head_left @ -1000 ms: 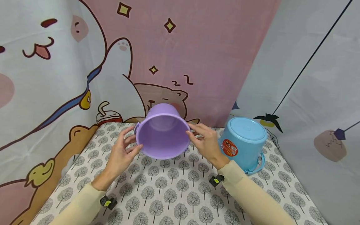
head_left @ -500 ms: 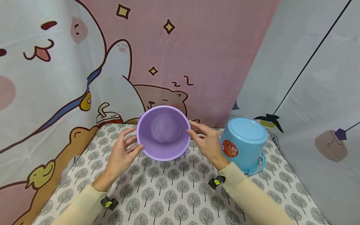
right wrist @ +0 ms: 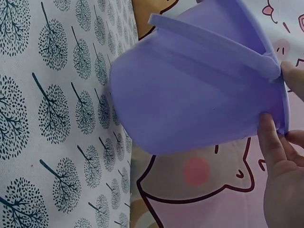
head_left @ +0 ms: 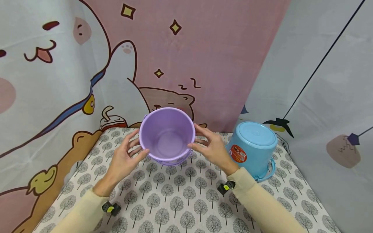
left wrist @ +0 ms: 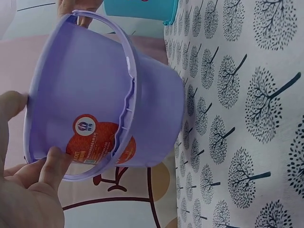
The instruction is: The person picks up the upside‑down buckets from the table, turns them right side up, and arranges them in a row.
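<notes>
A purple bucket (head_left: 167, 121) is held between both hands, its mouth tilted up and toward me and its inner bottom visible. My left hand (head_left: 123, 160) grips the rim's left side, thumb at the front and fingers at the outer wall. My right hand (head_left: 214, 149) grips the opposite side in the same way. In the left wrist view the bucket's handle (left wrist: 134, 78) hangs along the outer wall, beside a red-orange label (left wrist: 92, 142). The handle's far part also shows in the right wrist view. Whether the bucket's base touches the cloth I cannot tell.
A light blue bucket (head_left: 252, 153) stands upside down at the right, close to my right hand, its handle on the cloth. The tree-patterned tablecloth (head_left: 176, 202) covers the table. Cartoon-printed curtains (head_left: 215, 64) rise behind and at the sides.
The purple bucket has tipped: its mouth, which faced me and somewhat downward, now turns upward, and its base has swung down. Both hands keep their grip. The blue bucket has not moved.
</notes>
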Available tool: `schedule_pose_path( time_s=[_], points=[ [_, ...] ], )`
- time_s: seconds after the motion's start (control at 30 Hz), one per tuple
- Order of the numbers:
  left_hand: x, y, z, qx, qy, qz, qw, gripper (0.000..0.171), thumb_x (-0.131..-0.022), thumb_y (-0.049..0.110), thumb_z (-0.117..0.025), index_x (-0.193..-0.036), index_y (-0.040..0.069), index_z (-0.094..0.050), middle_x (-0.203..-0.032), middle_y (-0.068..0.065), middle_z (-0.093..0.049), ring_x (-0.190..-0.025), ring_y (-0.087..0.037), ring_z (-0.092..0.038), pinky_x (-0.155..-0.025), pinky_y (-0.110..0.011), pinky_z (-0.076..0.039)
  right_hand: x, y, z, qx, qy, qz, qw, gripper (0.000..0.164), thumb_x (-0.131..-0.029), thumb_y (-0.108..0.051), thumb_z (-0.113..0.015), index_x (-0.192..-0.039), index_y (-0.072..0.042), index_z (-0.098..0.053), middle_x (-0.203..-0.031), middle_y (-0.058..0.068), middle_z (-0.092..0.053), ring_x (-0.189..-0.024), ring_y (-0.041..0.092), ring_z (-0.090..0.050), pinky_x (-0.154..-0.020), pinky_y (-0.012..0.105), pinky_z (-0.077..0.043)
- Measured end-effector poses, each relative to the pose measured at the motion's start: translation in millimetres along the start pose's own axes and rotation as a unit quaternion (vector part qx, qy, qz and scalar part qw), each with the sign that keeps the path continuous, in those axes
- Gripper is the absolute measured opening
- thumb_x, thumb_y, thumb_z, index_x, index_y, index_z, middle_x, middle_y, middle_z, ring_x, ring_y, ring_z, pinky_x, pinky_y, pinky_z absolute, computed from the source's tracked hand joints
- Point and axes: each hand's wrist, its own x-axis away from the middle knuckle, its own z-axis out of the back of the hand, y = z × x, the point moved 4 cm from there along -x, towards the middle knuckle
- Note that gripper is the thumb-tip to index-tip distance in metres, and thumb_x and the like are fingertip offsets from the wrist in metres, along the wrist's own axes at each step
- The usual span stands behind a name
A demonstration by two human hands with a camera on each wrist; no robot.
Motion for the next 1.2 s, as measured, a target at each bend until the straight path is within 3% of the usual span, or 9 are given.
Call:
schedule_pose_path(
  time_s=[0.2, 0.4, 0.53, 0.83, 1.03, 1.2],
  points=[
    [-1.1, 1.1, 1.6, -0.020, -0.008, 0.016, 0.9996, 0.102, -0.102, 0.024, -0.094, -0.184, 0.014, -0.034, -0.188, -0.021, -0.038, -0.163, -0.051, -0.057, -0.121, -0.031, -0.058, -2.6, 2.0, -2.9, -0.012, -0.005, -0.012, 1.000, 0.095, -0.095, -0.010, -0.098, -0.176, -0.005, -0.048, -0.167, 0.018, -0.065, -0.151, 0.041, -0.069, -0.117, 0.032, -0.066],
    [-3.4, 0.8, 4.3, -0.026, -0.008, 0.031, 0.9991, 0.104, -0.100, 0.028, -0.096, -0.184, 0.020, -0.034, -0.183, -0.025, -0.046, -0.161, -0.053, -0.058, -0.119, -0.037, -0.060, -6.3, -0.3, -8.3, -0.010, 0.002, -0.024, 1.000, 0.094, -0.096, -0.009, -0.097, -0.176, -0.002, -0.047, -0.166, 0.025, -0.065, -0.143, 0.050, -0.073, -0.115, 0.029, -0.066],
    [-5.8, 3.3, 5.1, -0.041, 0.001, 0.035, 0.9986, 0.104, -0.100, 0.030, -0.096, -0.184, 0.017, -0.035, -0.176, -0.028, -0.054, -0.158, -0.053, -0.061, -0.119, -0.038, -0.061, -9.0, -1.1, -11.6, -0.003, 0.001, -0.044, 0.999, 0.100, -0.095, -0.014, -0.099, -0.178, -0.003, -0.044, -0.167, 0.027, -0.065, -0.139, 0.054, -0.075, -0.112, 0.028, -0.068],
    [-11.0, 2.5, 6.4, -0.058, 0.021, 0.048, 0.9970, 0.103, -0.095, 0.024, -0.099, -0.180, 0.011, -0.041, -0.166, -0.033, -0.063, -0.149, -0.053, -0.069, -0.114, -0.037, -0.064, -13.8, 5.5, -18.5, 0.024, -0.015, -0.098, 0.995, 0.119, -0.088, -0.031, -0.106, -0.183, -0.010, -0.037, -0.182, 0.018, -0.051, -0.142, 0.044, -0.077, -0.102, 0.032, -0.073],
    [-10.7, -1.0, 5.5, -0.075, 0.027, 0.088, 0.9930, 0.107, -0.096, 0.043, -0.098, -0.181, 0.013, -0.040, -0.164, -0.031, -0.066, -0.146, -0.051, -0.072, -0.111, -0.028, -0.065, -15.2, 14.4, -21.4, 0.011, -0.019, -0.115, 0.993, 0.118, -0.089, -0.034, -0.105, -0.183, -0.014, -0.037, -0.180, 0.017, -0.053, -0.153, 0.046, -0.068, -0.110, 0.037, -0.070],
    [-12.7, -3.0, 3.8, -0.102, 0.039, 0.098, 0.9892, 0.111, -0.094, 0.047, -0.099, -0.181, 0.012, -0.040, -0.160, -0.030, -0.070, -0.142, -0.049, -0.076, -0.107, -0.028, -0.067, -18.2, 21.9, -24.3, -0.006, -0.026, -0.119, 0.993, 0.111, -0.095, -0.024, -0.100, -0.182, -0.005, -0.035, -0.181, 0.020, -0.051, -0.165, 0.044, -0.057, -0.128, 0.046, -0.060]
  ],
)
